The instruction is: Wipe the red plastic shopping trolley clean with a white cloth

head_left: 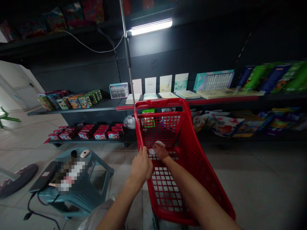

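By the shop shelves (72,110), in the head view, the left hand (142,167) has its grip closed on the rim of a red cart (192,166), and the right hand (161,151) pinches a crumpled white scrap (158,143) just above the cart's mesh.

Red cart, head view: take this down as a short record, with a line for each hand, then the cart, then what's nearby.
left hand: at the cart's left rim
right hand: over the cart, on a crumpled white item, unclear what
cart: red, mesh sides, metal pole rising from its left side
nearby: teal stool at left, a pixelated item on it; dark shelves ahead, with red boxes and printed packets
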Demonstrator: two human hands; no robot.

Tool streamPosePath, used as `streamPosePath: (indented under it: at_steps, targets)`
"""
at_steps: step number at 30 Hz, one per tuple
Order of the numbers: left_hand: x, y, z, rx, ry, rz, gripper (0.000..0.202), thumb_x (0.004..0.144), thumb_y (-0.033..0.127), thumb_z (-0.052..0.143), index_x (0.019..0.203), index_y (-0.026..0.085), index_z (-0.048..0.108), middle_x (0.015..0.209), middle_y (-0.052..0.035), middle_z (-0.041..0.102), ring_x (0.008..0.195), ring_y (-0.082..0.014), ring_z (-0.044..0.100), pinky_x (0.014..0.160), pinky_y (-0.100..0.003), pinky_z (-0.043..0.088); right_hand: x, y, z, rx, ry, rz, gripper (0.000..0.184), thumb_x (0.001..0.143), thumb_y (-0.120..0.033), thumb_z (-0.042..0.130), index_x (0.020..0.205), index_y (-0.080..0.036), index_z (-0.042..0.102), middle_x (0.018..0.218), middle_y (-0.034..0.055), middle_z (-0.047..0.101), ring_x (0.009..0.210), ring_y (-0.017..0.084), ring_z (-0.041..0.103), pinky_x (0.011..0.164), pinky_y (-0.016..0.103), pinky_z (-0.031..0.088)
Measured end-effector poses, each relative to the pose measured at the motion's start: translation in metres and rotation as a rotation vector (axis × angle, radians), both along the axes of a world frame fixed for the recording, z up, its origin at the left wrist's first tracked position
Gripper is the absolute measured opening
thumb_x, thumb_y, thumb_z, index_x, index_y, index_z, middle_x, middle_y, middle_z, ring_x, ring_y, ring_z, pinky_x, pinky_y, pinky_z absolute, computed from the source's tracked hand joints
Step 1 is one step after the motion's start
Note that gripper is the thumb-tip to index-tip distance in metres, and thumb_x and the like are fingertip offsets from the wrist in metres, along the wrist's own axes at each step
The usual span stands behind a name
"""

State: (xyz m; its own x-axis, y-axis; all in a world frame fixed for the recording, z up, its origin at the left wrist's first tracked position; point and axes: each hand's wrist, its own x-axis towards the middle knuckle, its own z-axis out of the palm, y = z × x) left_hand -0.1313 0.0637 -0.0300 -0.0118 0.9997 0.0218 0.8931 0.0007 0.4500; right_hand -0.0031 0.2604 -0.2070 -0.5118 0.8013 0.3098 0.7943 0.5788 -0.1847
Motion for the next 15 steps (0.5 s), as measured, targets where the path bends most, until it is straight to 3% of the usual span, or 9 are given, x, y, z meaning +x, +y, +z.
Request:
streamPosePath:
  at_steps: [3, 7, 12, 15]
  targets:
    - [0.002, -0.003, 0.003, -0.007, 0.017, 0.006, 0.028, 0.093, 0.014, 0.038, 0.12, 0.019, 0.044, 0.132, -0.0166, 0.058, 0.113, -0.025, 0.064, 0.095, -0.035, 0.047, 0.017, 0.004, 0.013, -0.011, 0.018, -0.036, 0.027, 0.091, -0.007, 0.053, 0.105, -0.021, 0.071, 0.12, 0.0107, 0.066, 0.117, 0.022, 0.057, 0.098, 0.032, 0.044]
    - [0.006, -0.005, 0.008, -0.02, 0.026, 0.02, 0.027, 0.093, 0.014, 0.036, 0.118, 0.019, 0.044, 0.131, -0.016, 0.058, 0.111, -0.0252, 0.066, 0.093, -0.036, 0.049, 0.03, 0.032, 0.07, 0.047, 0.135, -0.089, 0.027, 0.091, -0.015, 0.058, 0.115, -0.022, 0.066, 0.123, 0.0084, 0.061, 0.105, 0.02, 0.06, 0.084, 0.028, 0.048]
    - [0.009, -0.005, 0.01, -0.029, 0.019, 0.058, 0.027, 0.091, 0.013, 0.037, 0.116, 0.019, 0.045, 0.131, -0.0152, 0.058, 0.109, -0.0256, 0.066, 0.092, -0.036, 0.049, 0.036, 0.059, 0.147, 0.38, 0.646, -0.126, 0.041, 0.083, -0.006, 0.055, 0.121, -0.017, 0.064, 0.121, 0.0115, 0.058, 0.111, 0.022, 0.058, 0.099, 0.033, 0.047]
    - [0.01, -0.004, 0.007, -0.008, 0.005, 0.051, 0.026, 0.09, 0.012, 0.038, 0.114, 0.019, 0.045, 0.129, -0.0157, 0.059, 0.109, -0.0259, 0.066, 0.092, -0.036, 0.049, 0.04, 0.061, 0.156, 0.452, 0.712, -0.144, 0.048, 0.08, -0.004, 0.054, 0.126, -0.017, 0.063, 0.126, 0.0131, 0.055, 0.119, 0.023, 0.053, 0.106, 0.035, 0.044]
